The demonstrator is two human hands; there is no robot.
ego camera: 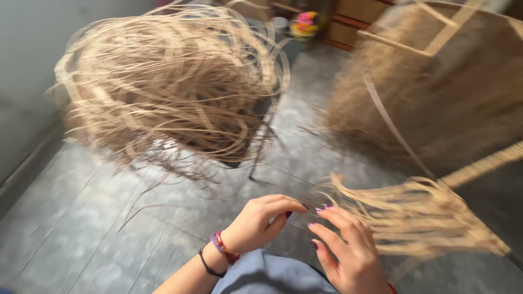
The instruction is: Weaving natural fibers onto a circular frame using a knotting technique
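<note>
The left hand (260, 220) is curled, its thumb and forefinger drawn together at the tips as if nipping something very thin; whatever sits between them is too fine and blurred to make out. The right hand (348, 247) is half spread, fingers bent, its fingertips (327, 207) meeting those of the left and touching the near end of a bundle of pale cane strips (419, 218). That bundle fans out to the right, low over the grey stone floor (81, 228), with loose frayed ends pointing toward the hands. The left wrist wears a red and purple thread band (223, 247) and a thin black one. A blue-grey cloth (267, 277) lies at the bottom edge, between the two forearms.

Farther out, upper left, a large tangled coil of flat cane strips (169, 81) sits over a dark frame whose thin legs reach the floor. Upper right, a fuzzy tan woven mass (436, 103) with light wooden slats (430, 32) fills the corner. At the far top a small colourful pot-like thing (305, 24) stands by wooden furniture; what is in it cannot be told.
</note>
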